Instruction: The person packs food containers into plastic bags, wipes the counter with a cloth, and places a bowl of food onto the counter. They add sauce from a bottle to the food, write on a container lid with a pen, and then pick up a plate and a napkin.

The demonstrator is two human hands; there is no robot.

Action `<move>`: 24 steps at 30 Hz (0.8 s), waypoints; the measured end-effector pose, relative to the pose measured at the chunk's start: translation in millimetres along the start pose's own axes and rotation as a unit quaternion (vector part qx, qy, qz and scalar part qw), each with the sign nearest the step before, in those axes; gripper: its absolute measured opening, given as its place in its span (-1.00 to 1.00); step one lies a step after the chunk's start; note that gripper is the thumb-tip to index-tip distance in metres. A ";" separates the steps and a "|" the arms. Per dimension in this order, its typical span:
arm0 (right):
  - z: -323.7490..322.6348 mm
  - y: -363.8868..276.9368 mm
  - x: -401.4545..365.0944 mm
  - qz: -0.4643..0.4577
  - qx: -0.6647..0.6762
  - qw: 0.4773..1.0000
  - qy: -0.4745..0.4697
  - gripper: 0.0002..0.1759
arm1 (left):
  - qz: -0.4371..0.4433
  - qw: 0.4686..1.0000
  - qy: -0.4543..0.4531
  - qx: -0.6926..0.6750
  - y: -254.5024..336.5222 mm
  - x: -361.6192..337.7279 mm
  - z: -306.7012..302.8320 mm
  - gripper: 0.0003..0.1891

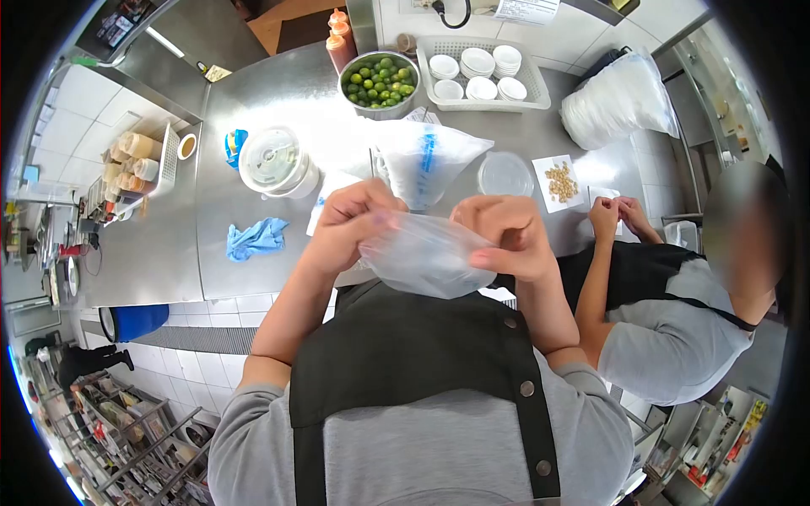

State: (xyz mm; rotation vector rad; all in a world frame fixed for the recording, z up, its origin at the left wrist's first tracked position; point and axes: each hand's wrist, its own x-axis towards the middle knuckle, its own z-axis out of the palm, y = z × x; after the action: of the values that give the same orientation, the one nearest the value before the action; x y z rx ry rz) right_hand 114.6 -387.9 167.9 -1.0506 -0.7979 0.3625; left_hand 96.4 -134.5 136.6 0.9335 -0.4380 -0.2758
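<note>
A clear plastic bag (432, 257) is stretched between my two hands, in front of the dark apron on my chest. My left hand (359, 221) pinches its left edge. On the other side, my right hand (510, 238) grips the bag with the thumb laid along it. Just beyond my hands, a large white plastic bag with blue print (430, 156) stands on the steel counter (329, 88). A round clear lid (504, 174) lies past my right hand. Left of the printed bag is a white lidded tub (274, 160).
A co-worker's hands (620, 215) are at the right, near a white sheet holding small tan pieces (560, 182). At the back stand a bowl of limes (379, 84), a basket of white cups (485, 74) and sauce bottles (340, 42). A blue cloth (256, 239) lies left.
</note>
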 end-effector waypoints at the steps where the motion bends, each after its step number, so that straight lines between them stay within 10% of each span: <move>1: 3.1 -4.3 3.8 0.067 -0.095 0.993 0.027 -0.78 | 0.007 1.000 -0.001 0.014 2.8 1.9 -4.4 -0.89; 3: 9.9 -9.4 7.3 0.200 -0.279 0.936 0.083 -0.88 | 0.018 0.999 -0.003 0.039 9.8 4.3 -10.1 -0.90; 12: -34.7 14.7 30.8 0.125 -0.231 0.912 0.314 -0.94 | 0.103 0.887 0.231 0.387 2.2 66.8 -14.0 -0.96; 17: -50.2 51.3 45.5 0.135 -0.377 0.848 0.347 -0.89 | -0.095 0.905 0.252 0.329 -14.4 84.5 -42.5 -0.83; 21: -85.8 105.2 24.3 0.180 -0.113 0.918 0.334 -0.83 | -0.188 0.948 0.243 0.082 -38.6 84.8 -71.1 -0.80; 24: -62.7 118.0 26.2 0.319 -0.126 0.849 0.403 -0.76 | -0.176 0.904 0.288 0.262 -100.5 77.7 -101.8 -0.80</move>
State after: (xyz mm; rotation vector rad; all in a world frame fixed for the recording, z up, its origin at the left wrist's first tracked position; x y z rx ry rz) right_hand 189.8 -355.3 59.1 -1.5510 0.2968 0.3292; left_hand 209.1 -151.3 20.3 1.5665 0.2297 -0.1956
